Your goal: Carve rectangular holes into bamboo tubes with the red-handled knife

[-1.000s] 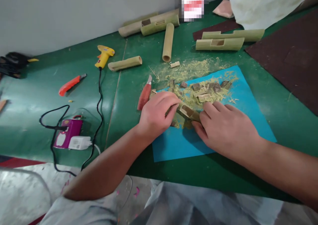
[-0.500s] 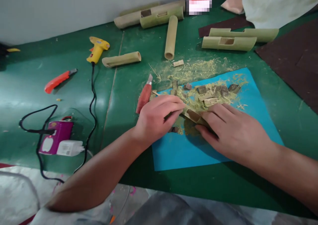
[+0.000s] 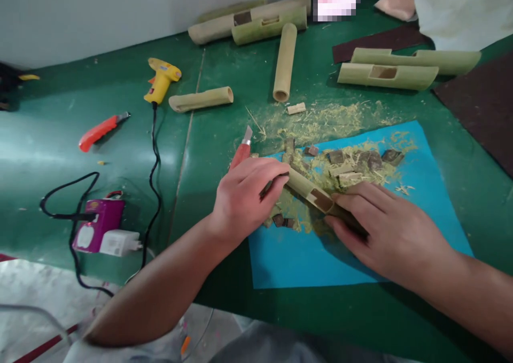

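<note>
Between my two hands is a bamboo tube with a rectangular opening cut in its upper side, slanting down to the right over a blue sheet. My left hand is closed round its upper left end, thumb and fingers pinching it. Around the lower right part, my right hand is closed, hiding that end. Bamboo shavings and cut-out bamboo chips lie on the sheet just beyond. A red-handled knife rests partly hidden behind my left hand, its blade pointing away from me.
On the green table lie a yellow glue gun, an orange-red utility knife and a purple power box with a white plug. More bamboo tubes stand along the back; dark brown cloth is at right.
My left hand has shifted outward along the bamboo tube, so more of its left part and its opening show. The whole view has shifted slightly.
</note>
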The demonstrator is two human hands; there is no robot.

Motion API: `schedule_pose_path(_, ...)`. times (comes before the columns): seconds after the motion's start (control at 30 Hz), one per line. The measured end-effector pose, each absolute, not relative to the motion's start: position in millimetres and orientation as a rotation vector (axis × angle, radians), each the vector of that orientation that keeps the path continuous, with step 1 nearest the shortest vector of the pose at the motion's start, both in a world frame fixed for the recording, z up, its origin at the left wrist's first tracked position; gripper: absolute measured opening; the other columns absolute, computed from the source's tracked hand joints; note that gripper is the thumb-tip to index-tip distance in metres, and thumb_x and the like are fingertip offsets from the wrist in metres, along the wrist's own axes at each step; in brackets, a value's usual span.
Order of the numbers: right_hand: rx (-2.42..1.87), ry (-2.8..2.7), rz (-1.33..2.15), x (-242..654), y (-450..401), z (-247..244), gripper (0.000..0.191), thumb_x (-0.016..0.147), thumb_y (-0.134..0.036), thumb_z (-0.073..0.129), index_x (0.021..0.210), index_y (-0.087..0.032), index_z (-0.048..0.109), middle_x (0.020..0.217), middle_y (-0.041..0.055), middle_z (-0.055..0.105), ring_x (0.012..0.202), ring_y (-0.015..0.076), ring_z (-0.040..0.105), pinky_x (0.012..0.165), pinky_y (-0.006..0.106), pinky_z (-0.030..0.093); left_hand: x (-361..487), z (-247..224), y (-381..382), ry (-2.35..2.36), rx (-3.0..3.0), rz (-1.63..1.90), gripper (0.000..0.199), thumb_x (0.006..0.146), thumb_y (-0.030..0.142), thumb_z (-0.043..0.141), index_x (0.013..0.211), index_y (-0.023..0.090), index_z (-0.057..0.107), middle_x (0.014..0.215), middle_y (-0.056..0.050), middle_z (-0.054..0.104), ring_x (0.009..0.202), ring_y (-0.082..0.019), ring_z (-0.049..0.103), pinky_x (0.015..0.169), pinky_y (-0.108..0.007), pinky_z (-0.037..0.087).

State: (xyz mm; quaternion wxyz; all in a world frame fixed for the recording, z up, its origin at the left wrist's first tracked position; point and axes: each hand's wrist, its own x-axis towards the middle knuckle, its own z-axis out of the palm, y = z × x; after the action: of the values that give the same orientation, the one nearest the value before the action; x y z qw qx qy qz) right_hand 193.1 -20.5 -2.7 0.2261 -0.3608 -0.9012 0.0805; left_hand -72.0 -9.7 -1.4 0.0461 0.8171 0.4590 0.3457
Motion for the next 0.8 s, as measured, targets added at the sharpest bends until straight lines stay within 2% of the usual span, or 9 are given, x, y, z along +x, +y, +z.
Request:
schedule_pose_path(0.1, -0.96, -2.48, 0.195, 192.4, -21.5, -2.7, 0.03, 0.112, -0.026, 0.049, 0.1, -0.011, 0.072, 0.087, 0.0127, 0.075, 0.073, 0.0255, 0.07, 0.061, 0.038, 0.055, -72.7, -3.5, -9.8, 1.387, 2.517, 1.123, 0.013, 0.098, 0.007, 0.076, 0.102, 0.019, 0.075, 0.101, -0.003, 0.084, 0.095, -0.017, 0.083, 0.104, -0.034, 0.068)
schedule_pose_path(0.27, -0.972, -2.5, 0.197, 188.8, -24.0, -1.1, 0.031, 0.114, -0.026, 0.047, 0.102, -0.011, 0.071, 0.087, 0.0122, 0.075, 0.074, 0.0252, 0.072, 0.06, 0.037, 0.056, -77.8, -5.6, -8.9, 1.354, 2.56, 1.147, 0.016, 0.094, 0.002, 0.078, 0.101, 0.016, 0.075, 0.103, -0.005, 0.084, 0.097, -0.017, 0.083, 0.099, -0.029, 0.069)
schedule_pose_path(0.43, -0.985, -2.486, 0.236, 184.8, -27.3, -0.3, 0.032, 0.115, -0.026, 0.044, 0.102, -0.013, 0.069, 0.086, 0.0107, 0.075, 0.071, 0.0243, 0.072, 0.059, 0.036, 0.056, -73.6, -0.5, -14.1, 1.425, 2.58, 1.073, 0.013, 0.099, 0.005, 0.073, 0.101, 0.018, 0.075, 0.102, -0.004, 0.083, 0.093, -0.016, 0.081, 0.096, -0.031, 0.069)
schedule_pose_path(0.6, -1.008, -2.485, 0.231, 182.6, -28.7, 1.9, 0.03, 0.114, -0.024, 0.047, 0.099, -0.011, 0.07, 0.083, 0.0111, 0.074, 0.069, 0.0255, 0.072, 0.057, 0.038, 0.055, -62.9, 3.9, -23.5, 1.183, 2.642, 0.98, 0.012, 0.102, 0.007, 0.068, 0.103, 0.018, 0.074, 0.103, -0.004, 0.083, 0.094, -0.016, 0.08, 0.092, -0.029, 0.07)
schedule_pose_path(0.73, -1.006, -2.485, 0.176, 180.5, -28.6, 3.7, 0.033, 0.115, -0.024, 0.044, 0.1, -0.011, 0.07, 0.083, 0.0119, 0.075, 0.071, 0.0251, 0.072, 0.061, 0.037, 0.056, -61.7, 2.9, -23.4, 1.323, 2.591, 0.972, 0.015, 0.104, 0.007, 0.065, 0.104, 0.019, 0.074, 0.102, -0.003, 0.083, 0.093, -0.015, 0.08, 0.091, -0.028, 0.069)
schedule_pose_path(0.8, -1.004, -2.499, 0.161, 179.0, -28.3, 4.3, 0.035, 0.115, -0.023, 0.042, 0.099, -0.011, 0.071, 0.082, 0.0114, 0.075, 0.068, 0.025, 0.071, 0.059, 0.037, 0.055, -61.0, 2.1, -22.7, 1.168, 2.634, 0.986, 0.014, 0.105, 0.008, 0.064, 0.106, 0.018, 0.073, 0.102, -0.004, 0.083, 0.092, -0.016, 0.079, 0.09, -0.028, 0.069)
